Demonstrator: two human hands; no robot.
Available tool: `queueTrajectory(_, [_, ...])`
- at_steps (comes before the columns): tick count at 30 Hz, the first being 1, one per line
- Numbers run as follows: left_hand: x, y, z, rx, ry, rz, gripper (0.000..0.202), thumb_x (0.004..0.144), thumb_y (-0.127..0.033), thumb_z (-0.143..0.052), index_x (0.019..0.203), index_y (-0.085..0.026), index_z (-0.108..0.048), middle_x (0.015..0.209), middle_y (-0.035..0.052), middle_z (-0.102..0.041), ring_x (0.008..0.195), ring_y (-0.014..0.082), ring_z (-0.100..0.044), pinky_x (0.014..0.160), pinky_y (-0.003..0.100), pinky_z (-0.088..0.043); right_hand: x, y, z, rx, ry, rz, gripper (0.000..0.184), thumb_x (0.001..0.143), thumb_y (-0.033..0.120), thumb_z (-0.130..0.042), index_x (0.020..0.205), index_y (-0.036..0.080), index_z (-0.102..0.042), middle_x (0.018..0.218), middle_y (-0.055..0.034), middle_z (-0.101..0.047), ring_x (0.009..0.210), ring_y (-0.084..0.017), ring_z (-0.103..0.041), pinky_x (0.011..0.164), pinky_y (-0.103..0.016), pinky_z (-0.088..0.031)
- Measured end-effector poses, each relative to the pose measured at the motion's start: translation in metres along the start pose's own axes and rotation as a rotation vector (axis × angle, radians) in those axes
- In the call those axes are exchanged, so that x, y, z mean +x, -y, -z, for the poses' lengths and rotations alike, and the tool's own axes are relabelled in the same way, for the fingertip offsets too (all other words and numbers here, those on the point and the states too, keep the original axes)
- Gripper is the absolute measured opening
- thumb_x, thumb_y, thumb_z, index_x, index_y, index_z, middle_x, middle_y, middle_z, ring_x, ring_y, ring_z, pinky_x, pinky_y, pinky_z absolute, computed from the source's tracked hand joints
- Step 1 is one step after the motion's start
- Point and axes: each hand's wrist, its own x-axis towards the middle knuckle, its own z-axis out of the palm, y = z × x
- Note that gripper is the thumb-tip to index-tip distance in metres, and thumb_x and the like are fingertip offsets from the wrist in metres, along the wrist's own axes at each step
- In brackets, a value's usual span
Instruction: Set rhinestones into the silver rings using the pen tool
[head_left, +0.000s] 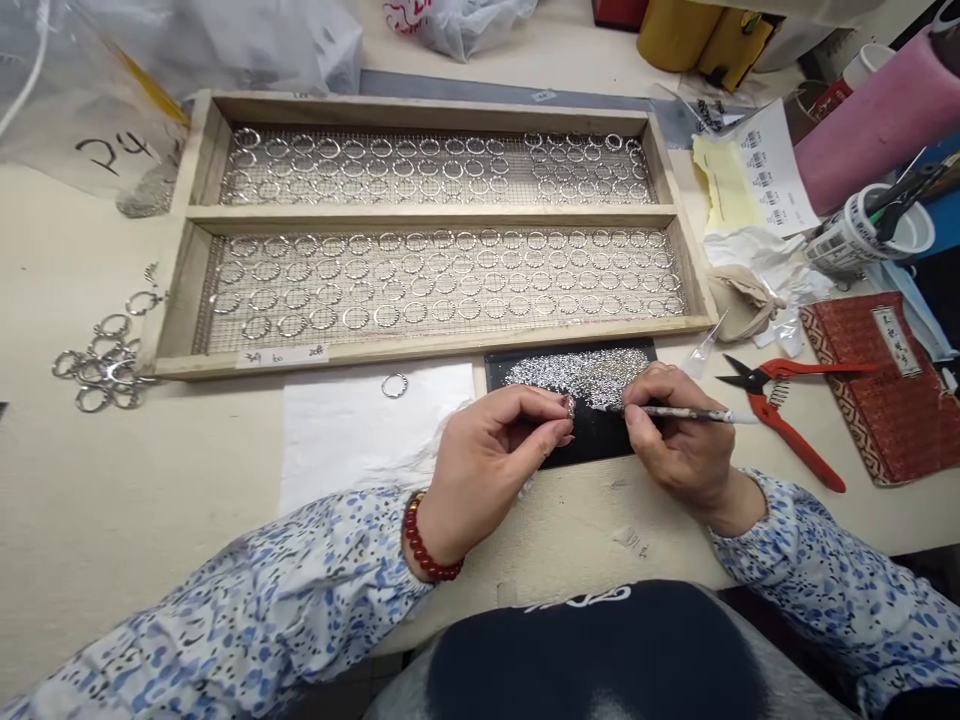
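My left hand (499, 455) pinches a small silver ring (570, 408) between thumb and forefinger, seen edge-on above a black tray (589, 440). My right hand (679, 435) is closed around a thin pen-like stick (686, 413); its dark tip points left at the ring, and I cannot tell if they touch. Tiny shiny silver beads or stones (574, 372) cover the back part of the tray. Left of my hands, a single silver ring (394, 385) lies on a white tissue (345, 430).
A wooden frame (427, 213) with mesh holds rows of silver rings behind my hands. More rings (112, 365) lie heaped at the left. Red-handled pliers (787, 395), a red patterned pouch (885, 400) and a white tub of tools (862, 235) stand or lie at the right.
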Motion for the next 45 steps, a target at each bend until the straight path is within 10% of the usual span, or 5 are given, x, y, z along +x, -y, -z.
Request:
queueTrajectory(10, [0.001,0.001,-0.001,0.038,-0.017,0.07,0.01,0.079,-0.022,-0.07,0.082,-0.012,-0.067,0.086,0.0069,-0.068,0.071,0.0149,-0.069,0.066,0.029,-0.065,0.005,0.013,-0.004,0.221,-0.135,0.062,0.013,0.078,0.011,-0.056,0.085,0.021,-0.059,0.069,0.0001,-0.057,0.064,-0.015,-0.056,0.061,-0.035,-0.047])
queueTrajectory(45, [0.002,0.003,-0.002,0.192,0.009,-0.031,0.008,0.081,-0.019,-0.066,0.081,-0.011,-0.067,0.077,0.0044,-0.066,0.059,0.0113,-0.067,0.054,0.021,-0.058,0.005,0.018,-0.003,0.235,0.029,0.213,0.034,0.068,-0.001,-0.057,0.098,0.016,-0.057,0.082,-0.0056,-0.059,0.077,-0.019,-0.058,0.071,-0.043,-0.049])
